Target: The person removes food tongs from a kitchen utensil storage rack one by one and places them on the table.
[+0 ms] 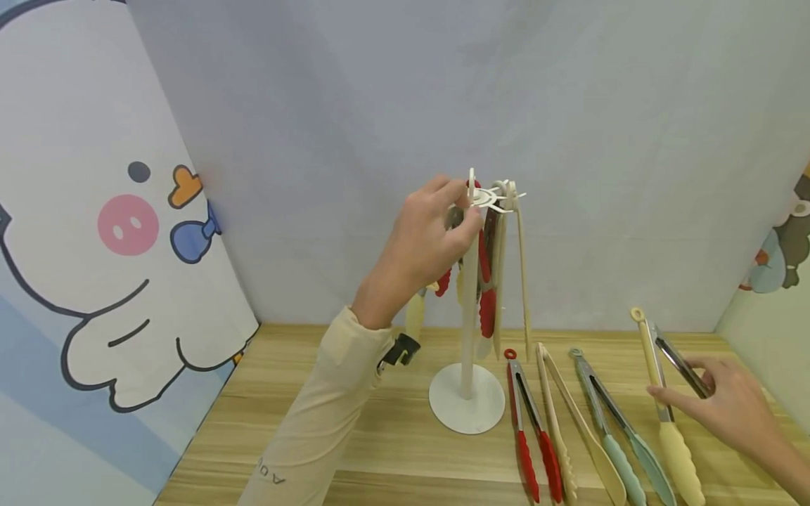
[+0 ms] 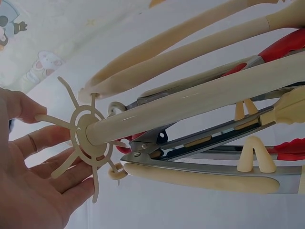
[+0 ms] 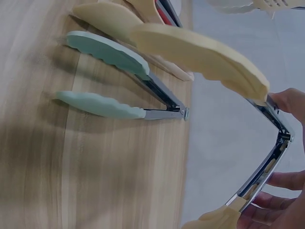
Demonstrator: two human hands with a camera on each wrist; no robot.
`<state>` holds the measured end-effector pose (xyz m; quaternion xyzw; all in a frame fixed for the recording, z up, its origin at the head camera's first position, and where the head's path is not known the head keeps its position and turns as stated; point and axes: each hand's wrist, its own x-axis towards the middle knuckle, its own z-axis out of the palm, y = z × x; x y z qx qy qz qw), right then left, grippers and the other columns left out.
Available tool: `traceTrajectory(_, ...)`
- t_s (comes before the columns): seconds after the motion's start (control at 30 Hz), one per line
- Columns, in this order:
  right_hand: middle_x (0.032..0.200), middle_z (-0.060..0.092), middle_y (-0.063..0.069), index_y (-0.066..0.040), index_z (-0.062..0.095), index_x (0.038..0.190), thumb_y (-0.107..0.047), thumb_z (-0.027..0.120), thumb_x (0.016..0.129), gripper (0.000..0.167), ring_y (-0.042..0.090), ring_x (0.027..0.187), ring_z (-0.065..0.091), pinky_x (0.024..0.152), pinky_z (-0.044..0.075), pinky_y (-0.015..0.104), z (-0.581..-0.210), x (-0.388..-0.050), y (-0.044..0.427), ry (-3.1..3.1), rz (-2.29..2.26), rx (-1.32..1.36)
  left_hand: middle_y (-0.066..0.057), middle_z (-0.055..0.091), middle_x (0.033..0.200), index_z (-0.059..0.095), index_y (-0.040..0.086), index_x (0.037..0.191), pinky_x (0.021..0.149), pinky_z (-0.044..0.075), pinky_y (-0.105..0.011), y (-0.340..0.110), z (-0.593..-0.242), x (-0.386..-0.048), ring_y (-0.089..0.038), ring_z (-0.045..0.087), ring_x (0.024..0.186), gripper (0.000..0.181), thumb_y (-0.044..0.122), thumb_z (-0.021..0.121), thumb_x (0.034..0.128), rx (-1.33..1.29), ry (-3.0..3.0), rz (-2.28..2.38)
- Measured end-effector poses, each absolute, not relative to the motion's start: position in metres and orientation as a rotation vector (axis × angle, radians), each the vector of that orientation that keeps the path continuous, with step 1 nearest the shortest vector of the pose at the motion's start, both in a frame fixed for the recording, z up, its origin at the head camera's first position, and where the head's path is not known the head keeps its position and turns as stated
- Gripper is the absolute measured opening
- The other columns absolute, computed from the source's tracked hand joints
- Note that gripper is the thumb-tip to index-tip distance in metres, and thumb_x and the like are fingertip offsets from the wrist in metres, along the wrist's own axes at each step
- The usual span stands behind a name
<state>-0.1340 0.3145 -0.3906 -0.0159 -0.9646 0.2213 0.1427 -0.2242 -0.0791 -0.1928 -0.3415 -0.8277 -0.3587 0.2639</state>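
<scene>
My left hand (image 1: 433, 228) is at the top of a white rotating rack (image 1: 467, 309) and pinches one of its hook arms between thumb and fingers. Several tongs hang from the rack's hooks, among them red tongs (image 1: 486, 309) and beige tongs (image 1: 526, 295). In the left wrist view the hook wheel (image 2: 76, 138) shows bare arms beside the hand. At the right, my right hand (image 1: 728, 400) holds yellow tongs (image 1: 680, 450) with a steel body. Their arms are spread apart, thumb on one and fingers on the other. The tongs' lower tip is cut off in the right wrist view.
On the wooden table (image 1: 380, 450), red tongs (image 1: 547, 450), beige tongs (image 1: 595, 450) and mint-green tongs (image 1: 623, 460) lie in a row right of the rack's round base (image 1: 443, 414). A grey cloth wall (image 1: 316, 176) stands behind, with a cartoon panel (image 1: 76, 176) at left.
</scene>
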Motion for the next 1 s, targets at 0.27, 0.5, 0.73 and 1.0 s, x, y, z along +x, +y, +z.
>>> traceTrajectory(0.27,0.08,0.047,0.011,0.013,0.054,0.114,-0.045,0.071,0.08,0.07,0.023,0.068,0.038,0.052,0.028,0.028,-0.4,-0.134,0.319,-2.82,0.644,-0.044,-0.003,0.052,0.091,0.052,0.01,0.083,0.059,0.032,-0.028,-0.08,-0.192,-0.224,-0.017,0.035,0.063,0.01,0.012,0.045,0.0896,-0.922,-2.252,-0.954)
traceTrajectory(0.5,0.08,0.049,0.013,0.016,0.054,0.112,-0.044,0.071,0.08,0.07,0.024,0.068,0.039,0.053,0.029,0.031,-0.407,-0.134,0.323,-2.833,0.657,-0.029,0.001,0.052,0.092,0.053,0.012,0.085,0.06,0.034,-0.029,-0.079,-0.192,-0.223,-0.016,0.038,0.065,0.01,0.012,0.045,0.0895,-0.924,-2.254,-0.94)
traceTrajectory(0.73,0.08,0.049,0.013,0.016,0.052,0.115,-0.048,0.067,0.082,0.073,0.024,0.067,0.04,0.053,0.031,0.031,-0.409,-0.134,0.326,-2.9,0.637,-0.056,0.0,0.051,0.089,0.052,0.013,0.083,0.059,0.033,-0.029,-0.079,-0.193,-0.223,-0.015,0.038,0.064,0.009,0.012,0.046,0.0893,-0.928,-2.232,-0.949)
traceTrajectory(1.0,0.078,0.049,0.013,0.019,0.051,0.115,-0.05,0.065,0.083,0.077,0.023,0.065,0.04,0.053,0.032,0.031,-0.415,-0.136,0.329,-2.955,0.624,-0.073,0.0,0.05,0.088,0.052,0.013,0.083,0.058,0.032,-0.029,-0.079,-0.193,-0.224,-0.015,0.037,0.062,0.009,0.011,0.045,0.0883,-0.94,-2.215,-0.941)
